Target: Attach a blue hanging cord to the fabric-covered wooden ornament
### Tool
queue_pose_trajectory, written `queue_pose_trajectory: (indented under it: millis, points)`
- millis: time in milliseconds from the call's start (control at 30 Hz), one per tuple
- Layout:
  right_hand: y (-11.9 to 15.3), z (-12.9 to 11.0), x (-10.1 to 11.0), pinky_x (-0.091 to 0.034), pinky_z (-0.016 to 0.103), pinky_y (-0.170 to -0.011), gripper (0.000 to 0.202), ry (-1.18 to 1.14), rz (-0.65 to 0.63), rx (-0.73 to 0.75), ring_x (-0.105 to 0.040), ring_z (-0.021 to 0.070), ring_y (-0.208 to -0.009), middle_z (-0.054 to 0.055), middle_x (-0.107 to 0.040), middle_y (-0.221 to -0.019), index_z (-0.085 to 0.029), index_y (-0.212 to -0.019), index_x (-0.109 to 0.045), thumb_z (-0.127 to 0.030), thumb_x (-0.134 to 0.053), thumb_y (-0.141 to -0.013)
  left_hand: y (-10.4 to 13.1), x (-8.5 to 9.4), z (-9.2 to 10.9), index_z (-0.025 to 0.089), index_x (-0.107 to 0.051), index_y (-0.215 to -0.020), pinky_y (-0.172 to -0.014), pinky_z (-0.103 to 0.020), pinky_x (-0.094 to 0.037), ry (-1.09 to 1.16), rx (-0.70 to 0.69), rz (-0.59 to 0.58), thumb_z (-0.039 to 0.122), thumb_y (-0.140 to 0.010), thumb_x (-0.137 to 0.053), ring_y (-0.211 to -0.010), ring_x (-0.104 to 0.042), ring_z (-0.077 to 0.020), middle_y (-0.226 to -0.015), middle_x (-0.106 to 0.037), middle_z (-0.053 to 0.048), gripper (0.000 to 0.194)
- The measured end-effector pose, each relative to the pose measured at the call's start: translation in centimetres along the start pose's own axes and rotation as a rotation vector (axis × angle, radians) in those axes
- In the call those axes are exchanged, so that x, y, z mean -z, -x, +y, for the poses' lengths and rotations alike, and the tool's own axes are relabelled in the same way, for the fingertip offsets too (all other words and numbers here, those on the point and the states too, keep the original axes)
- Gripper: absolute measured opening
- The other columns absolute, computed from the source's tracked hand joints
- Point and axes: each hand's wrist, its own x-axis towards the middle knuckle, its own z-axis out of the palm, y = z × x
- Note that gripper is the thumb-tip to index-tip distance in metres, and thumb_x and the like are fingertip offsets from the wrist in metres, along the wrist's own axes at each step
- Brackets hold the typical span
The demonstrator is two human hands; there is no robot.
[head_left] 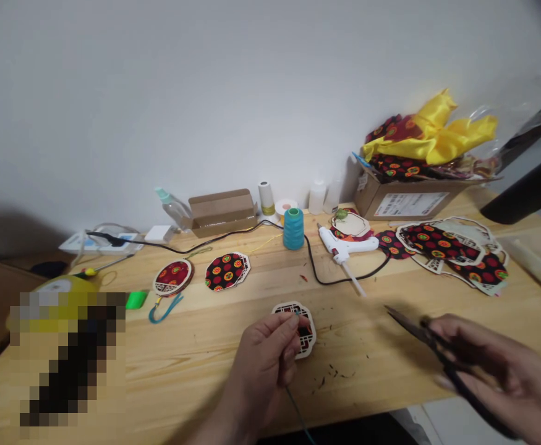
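At the lower middle, my left hand (pixel 270 349) is closed in a pinch at a small wooden lattice frame (pixel 308 330) backed with dark patterned fabric. A teal cord (pixel 298 413) hangs below its fingers; the pinched spot itself is hidden. On the right, my right hand (pixel 497 364) holds dark scissors (pixel 412 327), blades pointing up and left, away from the frame. Behind the left hand stands a teal thread spool (pixel 293 228). A white glue gun (pixel 347 246) lies to the right of the spool.
A round red ornament (pixel 172 277) and an octagonal fabric piece (pixel 226 272) lie to the left. More framed fabric pieces (pixel 451 247) overlap at the right, before a cardboard box (pixel 404 198) of fabric. A black cable (pixel 316 272) crosses the table. Dark scraps lie near the left hand.
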Motion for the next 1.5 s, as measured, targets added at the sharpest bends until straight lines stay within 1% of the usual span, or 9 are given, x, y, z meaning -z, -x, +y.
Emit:
queue_pose_trajectory:
  millis: [167, 267, 367, 467, 600, 767, 1133, 1333, 1500]
  points:
    - [-0.1, -5.1, -2.2, -0.049, 0.036, -0.084, 0.059, -0.085, -0.349, 0.146, -0.056, 0.0281, -0.105, 0.011, -0.060, -0.113, -0.020, -0.124, -0.046, -0.029, -0.060, -0.067, 0.1, 0.1, -0.1, 0.012, -0.067, -0.074, -0.035, -0.014, -0.010, -0.017, -0.011, 0.010, 0.030, -0.074, -0.065, -0.039, -0.021, -0.0014, -0.046, -0.037, 0.007, 0.018]
    - [-1.2, -7.9, -2.0, -0.051, 0.031, -0.072, 0.049, -0.038, -0.557, 0.098, -0.061, 0.0248, -0.090, 0.005, -0.065, -0.098, -0.024, -0.112, -0.055, -0.021, -0.060, -0.063, 0.1, 0.3, -0.2, 0.013, -0.066, -0.075, -0.036, -0.014, -0.010, -0.022, -0.021, 0.015, 0.031, -0.075, -0.064, -0.039, -0.022, -0.0014, -0.047, -0.039, 0.007, 0.018]
    - [-2.1, -9.7, -1.9, -0.047, 0.028, -0.061, 0.027, -0.011, -0.635, 0.022, -0.060, 0.0203, -0.074, 0.002, -0.066, -0.086, -0.024, -0.093, -0.062, -0.024, -0.059, -0.066, 0.2, 0.4, -0.2, 0.014, -0.066, -0.076, -0.037, -0.014, -0.012, -0.029, -0.043, 0.030, 0.030, -0.076, -0.063, -0.040, -0.022, -0.0017, -0.047, -0.040, 0.007, 0.016]
    - [-2.4, -10.4, -2.1, -0.043, 0.026, -0.057, 0.012, -0.021, -0.654, -0.018, -0.056, 0.0171, -0.065, 0.002, -0.063, -0.075, -0.020, -0.076, -0.062, -0.030, -0.059, -0.069, 0.2, 0.4, -0.1, 0.015, -0.066, -0.076, -0.037, -0.014, -0.013, -0.039, -0.064, 0.039, 0.030, -0.076, -0.063, -0.040, -0.021, -0.0021, -0.048, -0.040, 0.007, 0.015]
    - [-2.7, -11.1, -2.8, -0.040, 0.025, -0.058, 0.015, -0.036, -0.620, -0.002, -0.053, 0.0158, -0.063, 0.000, -0.058, -0.064, -0.018, -0.068, -0.060, -0.034, -0.061, -0.069, 0.3, 0.2, 0.0, 0.015, -0.066, -0.072, -0.038, -0.013, -0.016, -0.068, -0.082, 0.016, 0.029, -0.076, -0.062, -0.042, -0.024, -0.0030, -0.048, -0.038, 0.006, 0.015]
    - [-3.1, -11.4, -3.9, -0.037, 0.024, -0.059, 0.016, -0.076, -0.587, 0.070, -0.051, 0.0148, -0.063, -0.001, -0.059, -0.063, -0.019, -0.070, -0.059, -0.034, -0.062, -0.071, 0.7, -0.2, -0.1, 0.013, -0.066, -0.069, -0.047, -0.014, -0.029, -0.088, -0.109, -0.024, 0.025, -0.075, -0.064, -0.052, -0.037, -0.0057, -0.055, -0.046, 0.002, 0.014]
    - [-3.4, -11.9, -4.7, -0.030, 0.022, -0.050, 0.017, -0.075, -0.604, 0.055, -0.047, 0.0112, -0.057, -0.002, -0.062, -0.065, -0.018, -0.071, -0.058, -0.035, -0.062, -0.074, 0.8, -0.2, -0.4, 0.013, -0.069, -0.074, -0.038, -0.013, -0.019, -0.042, -0.076, -0.023, 0.025, -0.075, -0.064, -0.041, -0.029, -0.0021, -0.054, -0.053, 0.002, 0.013]
    - [-3.5, -11.7, -4.7, -0.034, 0.021, -0.052, 0.009, -0.162, -0.641, 0.059, -0.051, 0.0112, -0.058, -0.003, -0.065, -0.068, -0.019, -0.073, -0.063, -0.025, -0.057, -0.076, 0.7, -0.4, -0.2, 0.014, -0.070, -0.076, -0.052, -0.013, -0.035, -0.022, -0.104, -0.049, 0.023, -0.075, -0.064, -0.057, -0.048, -0.0063, -0.063, -0.059, -0.001, 0.012]
    - [-3.4, -11.5, -4.6, -0.035, 0.021, -0.055, 0.015, -0.222, -0.651, 0.055, -0.052, 0.0107, -0.058, -0.003, -0.064, -0.066, -0.019, -0.069, -0.066, -0.021, -0.053, -0.077, 0.6, -0.1, -0.2, 0.013, -0.070, -0.074, -0.043, -0.011, -0.030, -0.006, -0.108, -0.002, 0.025, -0.072, -0.067, -0.047, -0.040, -0.0037, -0.057, -0.055, 0.001, 0.013]
